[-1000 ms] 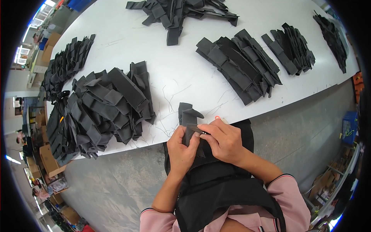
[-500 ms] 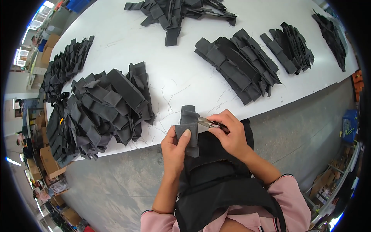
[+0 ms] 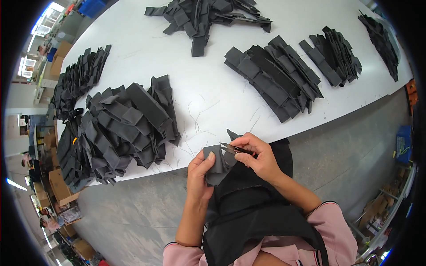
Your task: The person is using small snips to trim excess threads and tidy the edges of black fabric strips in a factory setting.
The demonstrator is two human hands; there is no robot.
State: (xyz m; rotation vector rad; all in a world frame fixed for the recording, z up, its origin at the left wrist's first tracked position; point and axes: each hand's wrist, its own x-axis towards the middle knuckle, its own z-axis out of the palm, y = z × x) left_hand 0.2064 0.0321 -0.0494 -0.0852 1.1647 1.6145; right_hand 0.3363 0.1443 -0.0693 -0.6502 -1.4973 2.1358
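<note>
My left hand (image 3: 200, 170) pinches a dark grey fabric strip (image 3: 215, 160), thumb on top, just off the table's near edge. The strip is folded and bent, and its far end sticks up behind my right fingers. In my right hand (image 3: 257, 157) are small thread snips (image 3: 239, 150), gripped between thumb and fingers. Their pointed blades face left and lie against the strip's right side. Whether the blades touch a thread is too small to tell.
A large heap of grey fabric strips (image 3: 128, 124) lies on the white table (image 3: 199, 88) at the left, with another bundle (image 3: 82, 77) behind it. More strips (image 3: 275, 77) lie at the right and a pile (image 3: 199, 20) at the back. Loose threads (image 3: 195, 117) litter the tabletop.
The strip has been turned and folded over in my left hand; before, it hung flat and lengthwise. My right hand with the snips has shifted slightly left and nearer to me.
</note>
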